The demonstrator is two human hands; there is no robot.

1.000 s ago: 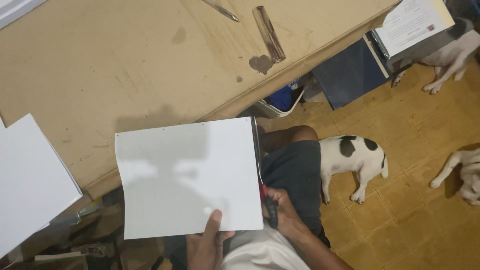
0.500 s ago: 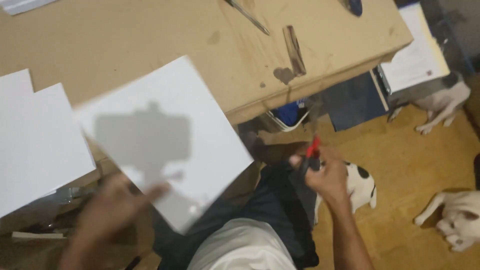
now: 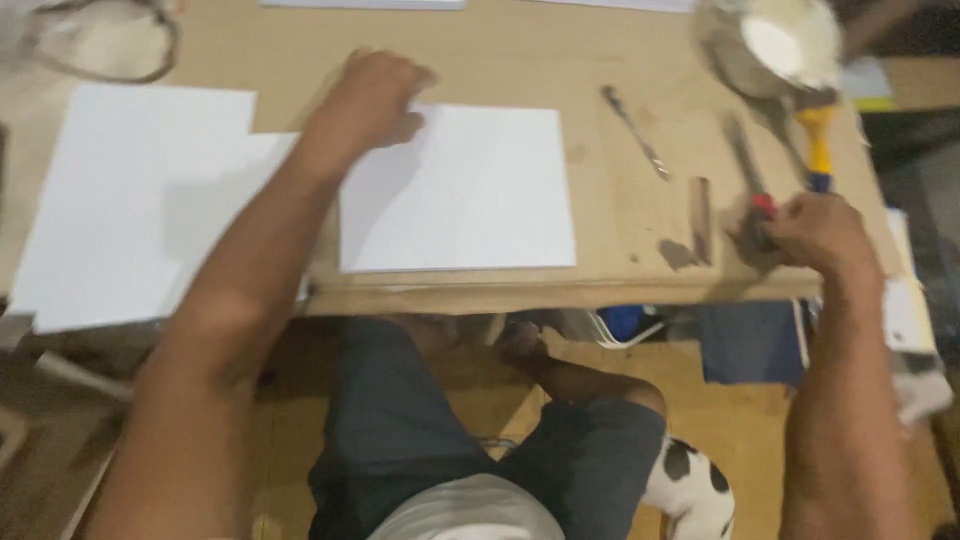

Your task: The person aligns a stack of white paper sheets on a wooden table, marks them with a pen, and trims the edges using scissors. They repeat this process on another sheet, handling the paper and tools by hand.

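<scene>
While left hand (image 3: 372,100) presses one white sheet (image 3: 470,190); right hand (image 3: 815,232) grips one cutter (image 3: 762,215) — two sheets (image 3: 130,220) beside.

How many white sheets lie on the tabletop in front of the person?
3, at least. One white sheet lies under the left hand; a second white sheet lies at the far left; a third sheet shows between them, mostly hidden by the arm. Others at the top edge are cut off.

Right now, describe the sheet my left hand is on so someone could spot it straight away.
Start at the tan wooden table. Near its front edge lies a white square sheet, with the left hand pressing its top left corner. Unlike the larger white sheet to its left, it lies fully on the table, its edges squared.
</scene>
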